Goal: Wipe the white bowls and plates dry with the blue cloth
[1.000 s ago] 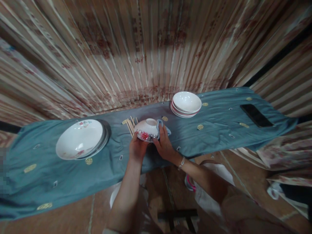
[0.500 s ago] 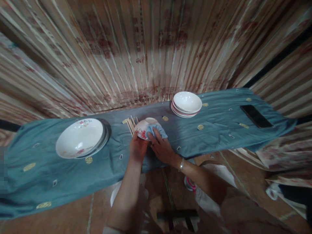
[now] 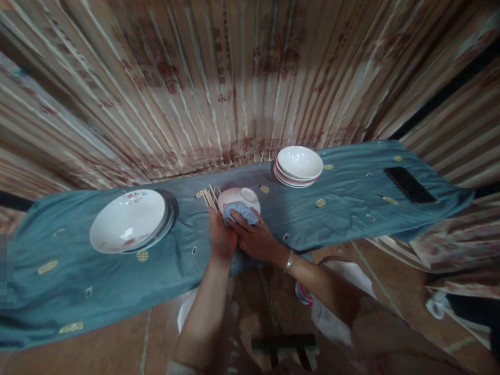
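A small bowl (image 3: 230, 195), tipped so its foot faces up and to the right, is gripped along its near left side by my left hand (image 3: 222, 233). Pressed against the bowl's outside is a light blue cloth (image 3: 240, 212), which my right hand (image 3: 258, 237) holds with its fingers bent over it. Both hands are close together, just above the middle of the table. Several wooden chopsticks (image 3: 210, 198) lie on the cloth-covered table just left of the bowl, partly hidden by it and by my left hand.
On the left stands a stack of large white plates or shallow bowls (image 3: 128, 221) with floral decoration. Several smaller bowls (image 3: 300, 162) are stacked at the back right. A black phone (image 3: 410, 185) lies at the right end of the teal tablecloth (image 3: 344, 219). A curtain (image 3: 234, 78) hangs behind.
The bowl has turned in my left hand, its foot shifting right. My right hand and the blue cloth have slid left across its side, covering the red floral pattern.
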{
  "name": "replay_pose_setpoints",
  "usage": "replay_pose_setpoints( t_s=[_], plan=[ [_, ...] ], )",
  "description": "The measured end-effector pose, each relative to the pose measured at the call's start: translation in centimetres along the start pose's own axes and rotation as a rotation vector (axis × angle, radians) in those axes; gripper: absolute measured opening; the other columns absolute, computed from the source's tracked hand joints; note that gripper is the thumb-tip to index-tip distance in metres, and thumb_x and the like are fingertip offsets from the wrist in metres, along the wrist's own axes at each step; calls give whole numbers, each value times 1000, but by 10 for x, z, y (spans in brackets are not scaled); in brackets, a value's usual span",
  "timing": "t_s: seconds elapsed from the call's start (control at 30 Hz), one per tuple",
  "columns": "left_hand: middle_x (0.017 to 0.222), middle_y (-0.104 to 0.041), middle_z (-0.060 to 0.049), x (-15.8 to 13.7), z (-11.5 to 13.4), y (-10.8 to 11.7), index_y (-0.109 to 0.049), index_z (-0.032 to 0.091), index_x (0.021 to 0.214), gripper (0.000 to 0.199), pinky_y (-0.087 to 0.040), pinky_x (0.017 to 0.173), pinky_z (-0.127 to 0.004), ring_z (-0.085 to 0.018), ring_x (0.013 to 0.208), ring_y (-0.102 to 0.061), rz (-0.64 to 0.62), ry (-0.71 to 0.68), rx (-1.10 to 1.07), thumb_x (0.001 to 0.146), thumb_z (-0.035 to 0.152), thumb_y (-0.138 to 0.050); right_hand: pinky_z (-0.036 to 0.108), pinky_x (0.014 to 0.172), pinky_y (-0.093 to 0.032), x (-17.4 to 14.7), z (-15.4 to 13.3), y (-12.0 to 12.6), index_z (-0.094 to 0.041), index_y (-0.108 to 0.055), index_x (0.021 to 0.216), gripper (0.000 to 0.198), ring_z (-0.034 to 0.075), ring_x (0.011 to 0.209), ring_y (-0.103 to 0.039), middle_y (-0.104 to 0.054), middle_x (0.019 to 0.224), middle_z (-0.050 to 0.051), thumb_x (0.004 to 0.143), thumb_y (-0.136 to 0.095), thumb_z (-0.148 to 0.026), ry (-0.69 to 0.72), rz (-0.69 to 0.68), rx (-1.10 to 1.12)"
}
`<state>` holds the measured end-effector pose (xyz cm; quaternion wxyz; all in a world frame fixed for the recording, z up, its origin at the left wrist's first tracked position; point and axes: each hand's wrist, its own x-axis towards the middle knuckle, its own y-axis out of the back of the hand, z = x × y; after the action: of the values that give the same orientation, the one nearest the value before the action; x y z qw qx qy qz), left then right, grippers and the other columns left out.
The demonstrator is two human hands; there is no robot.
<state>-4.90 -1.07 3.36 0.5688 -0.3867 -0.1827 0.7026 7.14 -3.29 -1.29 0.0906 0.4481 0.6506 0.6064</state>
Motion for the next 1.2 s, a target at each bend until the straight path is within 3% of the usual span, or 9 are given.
replay_pose_setpoints(
  t_s=[0.2, 0.33, 0.53, 0.73, 0.87, 1.03, 1.2],
  plan=[
    [87, -77, -13, -6, 0, -9, -75, 15, 94, 66, -54, 104, -40, -27, 114, -70, -52, 18, 6, 102, 61, -28, 56, 127, -15, 9, -1, 8, -24, -48, 152, 53, 26, 117, -64, -48, 158, 10, 99, -51, -27, -50, -32, -44],
    [94, -77, -13, -10, -4, -12, -73, 13, 98, 62, -48, 112, -41, -26, 123, -66, -12, 42, -5, 103, 58, -30, 56, 126, -14, 19, -1, 17, -27, -46, 153, 52, 22, 99, -67, -44, 162, 8, 101, -46, -26, -111, -54, -115],
    [112, -76, -11, -15, -9, -14, -74, 16, 104, 47, -45, 114, -36, -24, 131, -61, -40, -3, 1, 99, 55, -48, 57, 123, -15, 32, -1, 24, -26, -50, 150, 48, 26, 109, -63, -46, 161, 7, 104, -41, -30, -182, 10, -176],
    [99, -77, -11, -12, -6, -9, -73, 14, 97, 51, -50, 107, -33, -22, 114, -70, 37, 10, -7, 102, 52, -40, 55, 123, -20, 27, -5, 14, -25, -48, 152, 48, 23, 99, -65, -46, 161, 8, 105, -41, -32, -161, 5, -162],
    [97, -78, -11, -6, -5, -4, -73, 14, 97, 53, -52, 105, -35, -23, 112, -71, 12, 39, -25, 102, 54, -39, 56, 123, -22, 17, -3, 8, -26, -43, 155, 50, 22, 96, -67, -44, 161, 9, 106, -40, -32, -137, -15, -175],
    [89, -78, -8, 2, -7, 3, -73, 18, 93, 52, -54, 104, -38, -25, 114, -71, -8, 28, -36, 100, 57, -39, 55, 123, -23, 4, 2, 4, -25, -42, 156, 51, 25, 110, -66, -45, 161, 10, 105, -42, -31, -87, -15, -191],
    [95, -79, -5, 10, -8, 16, -74, 21, 98, 44, -54, 103, -35, -24, 112, -71, -43, 19, 1, 96, 58, -51, 54, 121, -28, -10, 6, 2, -23, -41, 156, 53, 26, 116, -66, -46, 160, 12, 103, -46, -30, -36, -18, -213]
  ],
)
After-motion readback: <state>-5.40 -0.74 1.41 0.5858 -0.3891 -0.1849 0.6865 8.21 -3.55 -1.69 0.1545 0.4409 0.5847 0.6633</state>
